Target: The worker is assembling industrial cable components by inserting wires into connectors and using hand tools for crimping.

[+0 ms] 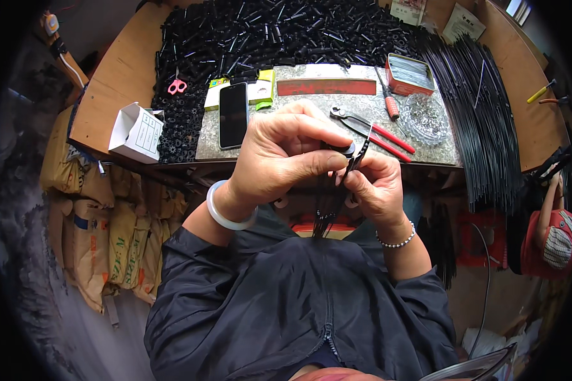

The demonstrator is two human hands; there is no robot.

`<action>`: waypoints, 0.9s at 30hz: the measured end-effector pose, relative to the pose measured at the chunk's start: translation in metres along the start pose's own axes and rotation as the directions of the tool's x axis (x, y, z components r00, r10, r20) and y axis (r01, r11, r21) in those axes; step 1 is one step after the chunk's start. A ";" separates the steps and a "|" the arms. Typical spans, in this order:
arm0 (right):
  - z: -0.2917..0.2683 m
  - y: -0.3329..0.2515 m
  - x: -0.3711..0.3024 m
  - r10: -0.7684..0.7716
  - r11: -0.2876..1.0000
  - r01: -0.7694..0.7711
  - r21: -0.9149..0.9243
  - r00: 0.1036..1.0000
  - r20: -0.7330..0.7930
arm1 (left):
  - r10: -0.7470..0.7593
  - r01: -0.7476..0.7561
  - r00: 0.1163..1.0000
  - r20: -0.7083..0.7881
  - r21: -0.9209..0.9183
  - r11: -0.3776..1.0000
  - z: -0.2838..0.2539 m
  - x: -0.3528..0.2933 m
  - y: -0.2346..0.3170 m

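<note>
My left hand (pixel 286 149), a pale bangle on its wrist, is closed with thumb and forefinger pinching a small black round part (pixel 346 150). Close beside it, my right hand (pixel 378 184), wearing a beaded bracelet, grips slim black ribs (pixel 360 157) that stick up between its fingers. A bundle of thin dark rods (pixel 324 213) hangs beneath the hands over my lap. How the round part and the ribs join is hidden by my fingers. Just beyond the right hand lie red-handled pincers (pixel 388 140) on the work slab.
Black tubular parts (pixel 286 32) heap across the table's back. Long black rods (pixel 476 114) overhang its right edge. On the slab (pixel 210 143) are a phone (pixel 234 114), a screwdriver (pixel 389 101), a tin (pixel 410 75) and a glass dish (pixel 424 119). Another person (pixel 550 235) is at right.
</note>
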State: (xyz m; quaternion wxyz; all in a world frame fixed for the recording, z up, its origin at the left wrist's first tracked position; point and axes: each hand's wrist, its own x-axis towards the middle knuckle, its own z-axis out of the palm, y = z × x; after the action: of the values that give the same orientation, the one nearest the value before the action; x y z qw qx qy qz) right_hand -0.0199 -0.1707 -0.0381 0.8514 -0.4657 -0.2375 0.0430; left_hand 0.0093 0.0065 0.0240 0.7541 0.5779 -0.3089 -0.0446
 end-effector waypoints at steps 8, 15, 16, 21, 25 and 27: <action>0.001 -0.006 0.005 0.101 0.992 -0.105 -0.068 0.993 -0.063 | -0.015 0.016 1.000 0.010 -0.073 0.997 0.001 0.001 -0.002; 0.003 0.013 0.007 0.286 0.868 -0.316 0.383 0.949 0.133 | -0.186 0.209 0.976 0.113 -0.249 0.946 -0.007 -0.001 -0.005; 0.001 0.015 0.005 0.285 0.869 -0.315 0.382 0.949 0.133 | -0.244 0.270 0.961 0.127 -0.262 0.927 -0.008 0.000 -0.004; 0.024 0.005 -0.001 0.006 0.996 0.010 0.093 0.985 -0.172 | -0.134 0.113 0.987 -0.091 -0.207 0.972 0.005 0.010 0.004; 0.031 0.003 -0.004 -0.110 0.992 0.085 -0.098 0.952 -0.285 | 0.067 -0.057 0.998 -0.004 0.466 0.883 0.019 -0.004 0.020; 0.032 0.007 -0.006 -0.164 0.970 0.106 -0.217 0.950 -0.265 | 0.190 -0.193 0.979 0.072 0.613 0.766 0.018 -0.003 0.022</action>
State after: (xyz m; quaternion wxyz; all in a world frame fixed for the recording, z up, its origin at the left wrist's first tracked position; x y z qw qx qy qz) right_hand -0.0384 -0.1440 -0.0321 0.8261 -0.5330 -0.1488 -0.1063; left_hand -0.0094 -0.0004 0.0453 0.5235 0.7578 -0.3657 0.1342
